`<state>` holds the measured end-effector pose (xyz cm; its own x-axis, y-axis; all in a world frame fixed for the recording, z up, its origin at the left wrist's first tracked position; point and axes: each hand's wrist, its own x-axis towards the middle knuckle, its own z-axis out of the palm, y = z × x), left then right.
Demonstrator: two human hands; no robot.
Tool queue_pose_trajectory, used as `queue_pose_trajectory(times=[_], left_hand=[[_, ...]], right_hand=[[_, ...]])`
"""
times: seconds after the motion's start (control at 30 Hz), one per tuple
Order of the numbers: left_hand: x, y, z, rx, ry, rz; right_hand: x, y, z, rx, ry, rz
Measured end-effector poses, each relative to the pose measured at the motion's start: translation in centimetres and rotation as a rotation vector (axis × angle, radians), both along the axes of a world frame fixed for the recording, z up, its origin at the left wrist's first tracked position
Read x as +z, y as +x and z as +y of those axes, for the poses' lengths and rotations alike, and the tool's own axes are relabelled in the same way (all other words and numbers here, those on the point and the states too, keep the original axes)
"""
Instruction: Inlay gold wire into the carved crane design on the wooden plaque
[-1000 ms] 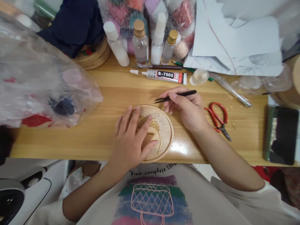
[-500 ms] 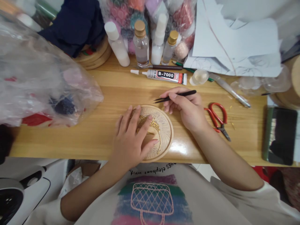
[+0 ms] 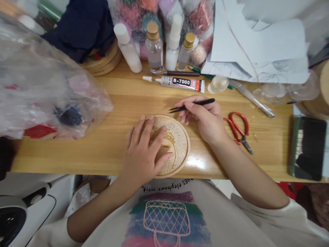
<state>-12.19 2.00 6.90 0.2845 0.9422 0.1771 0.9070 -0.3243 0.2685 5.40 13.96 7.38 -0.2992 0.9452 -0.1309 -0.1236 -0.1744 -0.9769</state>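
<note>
A round wooden plaque (image 3: 182, 144) with a fine line drawing and gold wire pieces lies at the table's front edge. Spread across its left side is my left hand (image 3: 145, 147), fingers apart, covering part of the design. My right hand (image 3: 205, 118) grips black tweezers (image 3: 199, 103) just beyond the plaque's upper right rim. The tweezer tips point left, slightly apart, with nothing visible between them. To the right of my right wrist lie red-handled pliers (image 3: 240, 132), with small gold bits beside them.
A B-7000 glue tube (image 3: 181, 82) lies behind the hands, before several small bottles (image 3: 155, 51). A plastic bag (image 3: 51, 92) covers the left side. A phone (image 3: 308, 147) rests at right, papers (image 3: 262, 44) at the back right, and a silver pen-like tool (image 3: 253, 97) near them.
</note>
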Motion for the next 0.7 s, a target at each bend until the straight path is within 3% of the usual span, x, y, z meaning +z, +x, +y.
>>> queue_pose_trajectory(times=[0.7], left_hand=[[-0.08, -0.12, -0.04, 0.007, 0.004, -0.026]], right_hand=[[-0.1, 0.07, 0.04, 0.001, -0.002, 0.006]])
